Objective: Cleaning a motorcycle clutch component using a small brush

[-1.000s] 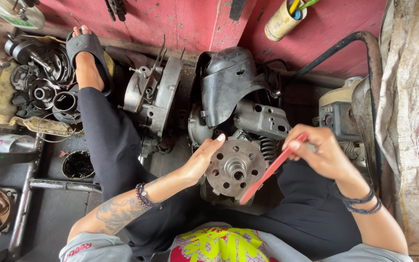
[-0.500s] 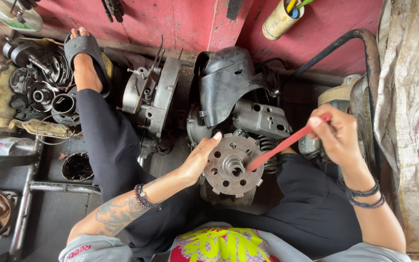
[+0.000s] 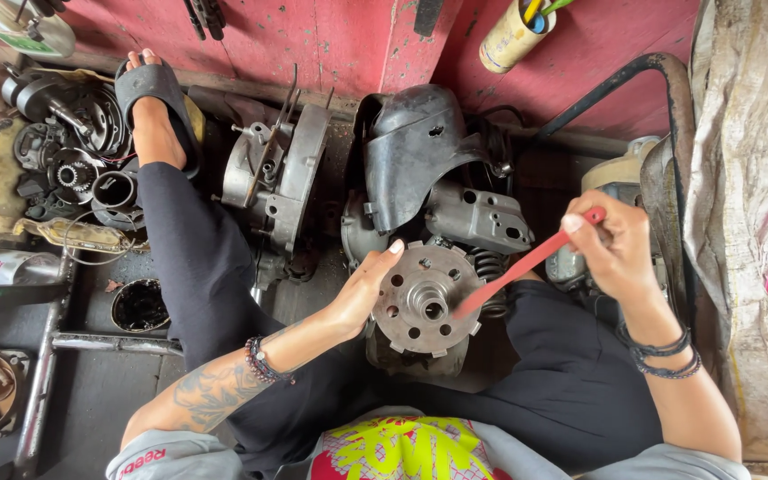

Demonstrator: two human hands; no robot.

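Red-painted wall (image 3: pixel 331 36) runs along the top, with a dark greasy floor (image 3: pixel 100 391) below it strewn with engine parts. Between the person's outstretched legs sits an engine block (image 3: pixel 455 213), its black curved cover (image 3: pixel 411 151) toward the wall. Against its near side stands a round toothed metal disc (image 3: pixel 424 298) with a ring of holes, its flat face and hub turned up toward the camera. On the disc's left edge rests the left hand (image 3: pixel 362 293), fingers loosely spread and pressed on the rim, steadying it. A thin red strip (image 3: pixel 526 264) slants from upper right down to lower left, its low end meeting the disc by the hub. Pinching its upper end, the right hand (image 3: pixel 615 253) is curled closed around it.
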